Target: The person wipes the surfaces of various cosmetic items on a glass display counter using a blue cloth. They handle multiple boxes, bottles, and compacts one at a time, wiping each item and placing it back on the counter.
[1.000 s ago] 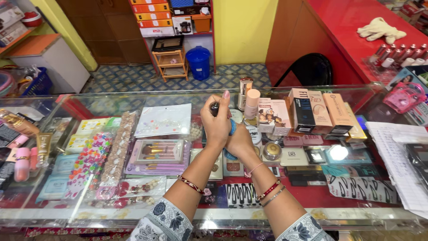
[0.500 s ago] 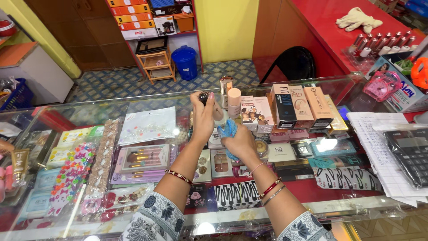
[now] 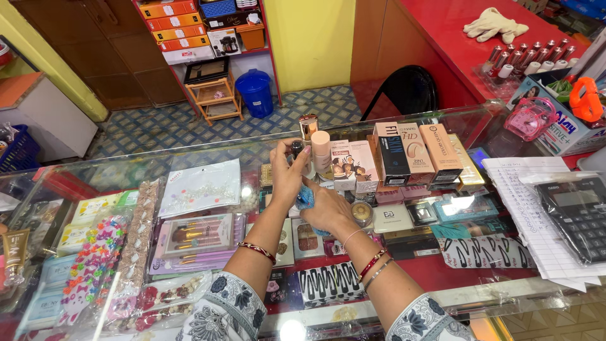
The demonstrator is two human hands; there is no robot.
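- Left hand [image 3: 287, 180] is gripping a small dark-capped bottle [image 3: 296, 150] upright above the glass counter [image 3: 208, 164], fingers curled narrowly around it.
- Right hand [image 3: 328, 208] is pressing a blue cloth [image 3: 305, 197] against the bottle's base, fingers closed on it.
- Peach tube [image 3: 321, 151] and upright boxes [image 3: 404, 155] are standing just beside; a sideways wipe is risking toppling them.

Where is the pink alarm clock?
In the head view, the pink alarm clock sits at the far right of the glass counter, beside the red counter and behind the calculator.
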